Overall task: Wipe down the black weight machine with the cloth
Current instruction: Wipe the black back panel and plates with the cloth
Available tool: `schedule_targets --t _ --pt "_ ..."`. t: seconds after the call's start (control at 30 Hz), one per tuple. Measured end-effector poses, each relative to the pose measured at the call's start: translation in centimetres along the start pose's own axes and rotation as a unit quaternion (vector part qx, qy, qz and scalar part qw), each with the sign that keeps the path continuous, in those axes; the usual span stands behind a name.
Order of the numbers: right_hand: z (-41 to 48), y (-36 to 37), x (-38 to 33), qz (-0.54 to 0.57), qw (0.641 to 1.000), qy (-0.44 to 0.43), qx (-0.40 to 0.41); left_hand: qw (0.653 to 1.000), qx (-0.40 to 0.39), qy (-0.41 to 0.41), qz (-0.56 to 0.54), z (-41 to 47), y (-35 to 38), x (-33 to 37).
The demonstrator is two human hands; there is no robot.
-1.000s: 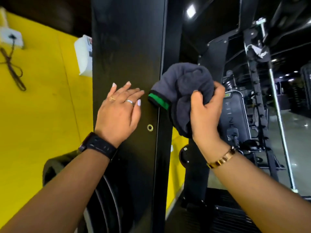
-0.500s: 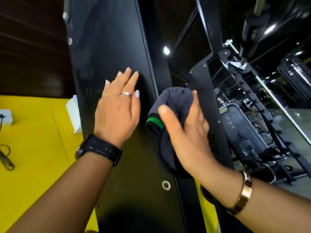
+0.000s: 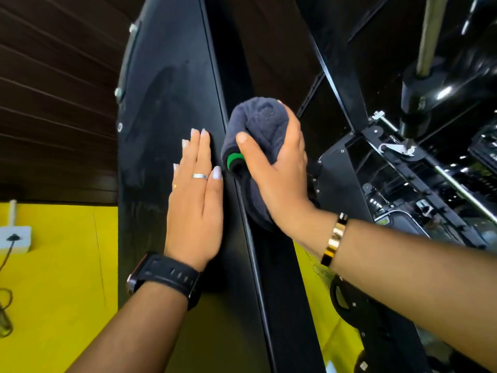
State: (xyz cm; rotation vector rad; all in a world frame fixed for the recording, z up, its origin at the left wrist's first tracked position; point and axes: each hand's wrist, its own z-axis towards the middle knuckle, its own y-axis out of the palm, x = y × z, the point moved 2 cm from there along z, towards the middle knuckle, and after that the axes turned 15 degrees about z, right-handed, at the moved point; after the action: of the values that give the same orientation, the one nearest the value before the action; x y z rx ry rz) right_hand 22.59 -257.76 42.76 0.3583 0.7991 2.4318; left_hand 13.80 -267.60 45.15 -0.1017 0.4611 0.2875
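Observation:
A tall black panel of the weight machine (image 3: 161,109) fills the middle of the view and leans away upward. My left hand (image 3: 195,200) lies flat on its front face, fingers straight and together. A bunched dark grey cloth (image 3: 262,122) with a green edge strip is pressed against the panel's right side edge. My right hand (image 3: 277,173) wraps over the cloth, thumb across its front and fingers curled round the far side.
More black frame bars and a steel rod (image 3: 427,36) of the machine stand to the right. A yellow wall (image 3: 53,278) with a white socket box (image 3: 14,238) is at the lower left, under a dark slatted ceiling (image 3: 53,90).
Both hands have moved up the panel as my view tilted upward. The cloth went with the right hand up along the panel's right edge.

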Motion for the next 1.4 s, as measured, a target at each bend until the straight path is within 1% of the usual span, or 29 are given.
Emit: schedule_targets --t 0.13,0.27,0.43,0.57,0.67,0.83,0.9,0.97,1.1,1.2,1.3,1.4 --pt "4.3 1.4 0.2 0.030 0.999 -0.026 -0.009 1.000 0.004 0.003 -0.021 -0.1 0.0 0.0" --pt "8.8 2.9 -0.3 0.032 0.999 -0.031 -0.028 1.000 0.000 0.000 -0.024 -0.1 -0.1 0.1" --pt "9.6 3.1 0.2 0.034 0.999 -0.029 -0.026 1.000 -0.003 0.002 -0.006 -0.1 -0.2 0.2" --pt "6.4 2.0 0.8 0.039 0.998 -0.042 -0.002 1.000 0.003 -0.002 -0.011 -0.2 -0.2 0.4" --pt "1.4 0.3 1.4 0.033 0.998 -0.060 0.011 1.000 0.009 -0.004 -0.011 -0.2 -0.2 0.3" --pt "-9.8 -3.6 2.5 0.022 0.995 -0.092 -0.004 1.000 0.016 -0.003 -0.010 -0.2 -0.1 0.4" --pt "-12.5 -4.4 2.6 0.008 0.994 -0.105 -0.011 1.000 0.021 -0.005 -0.009 -0.2 -0.1 0.4" --pt "-12.7 -4.6 2.6 0.030 0.995 -0.092 -0.026 0.999 0.032 -0.003 -0.012 -0.3 -0.3 0.3" --pt "-8.7 -3.5 2.6 0.083 0.993 -0.053 -0.060 0.997 0.057 0.048 0.024 -1.1 -0.8 0.8" --pt "-4.1 -1.9 2.3 0.098 0.992 -0.055 -0.056 0.995 0.061 0.076 0.035 -1.3 -0.9 1.1" --pt "1.6 0.1 2.1 0.088 0.994 -0.050 -0.041 0.994 0.066 0.077 0.048 -1.3 -0.9 1.1" --pt "5.6 1.2 2.0 0.093 0.995 -0.007 -0.022 0.994 0.067 0.070 0.058 -1.3 -0.9 1.1"
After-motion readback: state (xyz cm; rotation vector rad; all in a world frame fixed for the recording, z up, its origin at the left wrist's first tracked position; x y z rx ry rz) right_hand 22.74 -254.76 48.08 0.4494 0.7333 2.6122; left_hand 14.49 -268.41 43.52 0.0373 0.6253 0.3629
